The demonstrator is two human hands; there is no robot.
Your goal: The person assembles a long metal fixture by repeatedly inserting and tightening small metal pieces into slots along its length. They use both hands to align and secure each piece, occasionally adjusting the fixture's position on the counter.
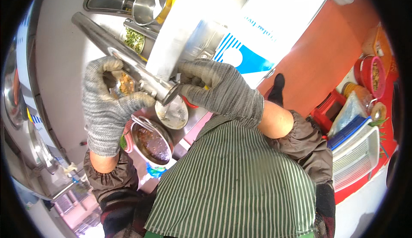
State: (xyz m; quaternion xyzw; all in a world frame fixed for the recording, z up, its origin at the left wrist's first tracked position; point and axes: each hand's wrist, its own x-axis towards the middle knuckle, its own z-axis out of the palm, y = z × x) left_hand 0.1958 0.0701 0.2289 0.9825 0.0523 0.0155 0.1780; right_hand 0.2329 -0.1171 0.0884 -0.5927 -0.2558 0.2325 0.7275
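My left hand, in a grey knitted glove, curves beside a shiny metal tube that runs diagonally from upper left to the middle. Its thumb and forefinger are apart, their tips close against the tube. Orange-brown food shows through the gap. My right hand, gloved alike, has its fingers curled at the tube's near end; what they hold is hidden. Just below the tube sits a whitish bowl. Nearer to me is an oval metal pan of dark brown liquid.
Beyond the tube are a metal pot with a white spoon and a container of chopped greens. A white-and-blue panel stands ahead. To the right, a red surface carries a pink bowl and a white basket.
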